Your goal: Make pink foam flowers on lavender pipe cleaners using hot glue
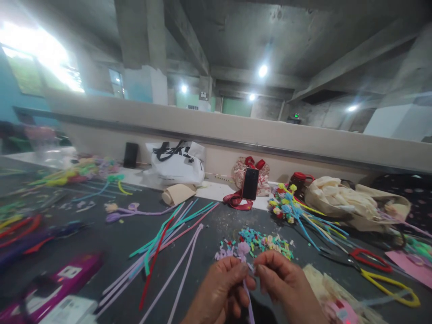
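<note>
My left hand (222, 285) pinches a lilac pipe-cleaner flower (243, 249) just under its fluffy head, and the stem hangs down between my hands. Close beside it, my right hand (285, 281) has thumb and forefinger closed near the stem. Whatever sits in that pinch is too small to make out. Just beyond my fingertips lies a pile of short cut pipe-cleaner pieces (253, 237) in blue, yellow, lilac and red. Left of my hands are loose lilac pipe cleaners (180, 270), with a bundle of green, red and purple pipe cleaners (158, 243) further left.
Scissors (357, 261) with red and yellow handles lie at right. Behind them rests a flower bunch (286, 204). A phone (250, 183) leans on a patterned pouch (239, 166); a white plastic bag (177, 164) stands by the partition. A magenta box (64, 279) is at left.
</note>
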`<state>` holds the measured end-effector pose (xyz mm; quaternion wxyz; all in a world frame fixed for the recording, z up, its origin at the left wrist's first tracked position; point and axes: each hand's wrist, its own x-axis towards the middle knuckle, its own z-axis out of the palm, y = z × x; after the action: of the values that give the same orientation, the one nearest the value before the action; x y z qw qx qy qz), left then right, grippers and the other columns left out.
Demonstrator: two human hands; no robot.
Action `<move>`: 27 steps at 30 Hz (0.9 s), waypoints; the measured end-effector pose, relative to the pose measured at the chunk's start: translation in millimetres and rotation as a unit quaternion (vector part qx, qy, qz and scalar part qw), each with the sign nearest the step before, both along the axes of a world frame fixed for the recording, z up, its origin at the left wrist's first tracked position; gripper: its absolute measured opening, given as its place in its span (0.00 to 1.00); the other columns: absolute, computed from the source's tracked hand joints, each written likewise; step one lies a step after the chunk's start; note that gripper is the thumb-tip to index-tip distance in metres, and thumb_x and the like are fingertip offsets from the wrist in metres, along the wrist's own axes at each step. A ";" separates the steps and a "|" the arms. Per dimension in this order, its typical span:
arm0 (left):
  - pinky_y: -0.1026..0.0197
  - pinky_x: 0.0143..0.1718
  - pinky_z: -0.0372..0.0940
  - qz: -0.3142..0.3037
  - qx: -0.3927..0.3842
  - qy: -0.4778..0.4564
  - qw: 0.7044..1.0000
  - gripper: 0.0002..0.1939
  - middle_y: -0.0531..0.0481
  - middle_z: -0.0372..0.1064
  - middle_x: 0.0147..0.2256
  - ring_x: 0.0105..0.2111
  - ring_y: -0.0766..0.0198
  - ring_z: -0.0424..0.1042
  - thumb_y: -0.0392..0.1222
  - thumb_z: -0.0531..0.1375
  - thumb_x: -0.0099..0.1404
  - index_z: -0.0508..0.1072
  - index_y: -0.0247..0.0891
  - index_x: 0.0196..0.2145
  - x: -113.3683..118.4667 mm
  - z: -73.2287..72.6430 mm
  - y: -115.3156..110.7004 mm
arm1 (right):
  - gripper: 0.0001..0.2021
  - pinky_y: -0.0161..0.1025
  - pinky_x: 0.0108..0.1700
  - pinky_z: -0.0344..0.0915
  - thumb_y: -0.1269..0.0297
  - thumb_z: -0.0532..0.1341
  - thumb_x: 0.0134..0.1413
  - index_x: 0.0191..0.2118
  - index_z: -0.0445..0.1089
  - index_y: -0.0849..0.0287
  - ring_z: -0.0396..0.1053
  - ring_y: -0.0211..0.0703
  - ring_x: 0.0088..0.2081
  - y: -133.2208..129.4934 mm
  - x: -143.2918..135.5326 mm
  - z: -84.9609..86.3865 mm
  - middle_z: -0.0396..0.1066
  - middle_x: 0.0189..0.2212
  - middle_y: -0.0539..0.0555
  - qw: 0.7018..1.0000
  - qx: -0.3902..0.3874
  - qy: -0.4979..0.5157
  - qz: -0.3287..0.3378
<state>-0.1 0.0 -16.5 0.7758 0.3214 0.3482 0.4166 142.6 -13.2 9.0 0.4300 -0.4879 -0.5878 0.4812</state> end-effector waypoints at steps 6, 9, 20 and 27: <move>0.75 0.07 0.49 -0.009 -0.007 0.002 1.000 0.14 0.52 0.69 0.18 0.08 0.77 0.58 0.46 0.63 0.46 0.64 0.34 0.22 0.8 -4.2 1.7 | 0.13 0.28 0.21 0.54 0.55 0.60 0.44 0.26 0.66 0.63 0.56 0.31 0.18 6.5 -5.6 -9.1 0.62 0.16 0.45 1.000 0.001 0.007 -0.008; 0.75 0.07 0.48 0.005 0.023 0.023 0.999 0.13 0.53 0.68 0.15 0.08 0.78 0.56 0.46 0.61 0.50 0.63 0.34 0.22 2.6 -1.0 -1.5 | 0.16 0.27 0.19 0.52 0.52 0.61 0.42 0.26 0.66 0.63 0.55 0.30 0.17 8.7 -7.8 -14.9 0.61 0.15 0.45 0.999 -0.016 0.029 -0.007; 0.73 0.06 0.48 -0.017 0.084 0.075 0.993 0.16 0.57 0.61 0.07 0.06 0.74 0.56 0.52 0.59 0.48 0.63 0.36 0.21 1.4 2.7 1.5 | 0.16 0.25 0.12 0.40 0.55 0.62 0.44 0.22 0.63 0.65 0.48 0.23 0.10 12.4 -2.0 -31.6 0.64 0.14 0.47 0.961 -0.133 0.220 0.107; 0.72 0.06 0.47 -0.031 0.082 0.045 0.995 0.17 0.56 0.65 0.11 0.06 0.74 0.57 0.53 0.61 0.46 0.63 0.35 0.20 4.8 -4.5 0.6 | 0.14 0.24 0.11 0.43 0.58 0.61 0.46 0.21 0.63 0.64 0.49 0.22 0.08 11.9 0.1 -32.4 0.65 0.13 0.48 0.919 -0.191 0.303 0.163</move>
<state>4.7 0.5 -21.0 0.7432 0.4128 0.3372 0.4045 142.7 -1.2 -23.4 0.4022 -0.2891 -0.3975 0.7724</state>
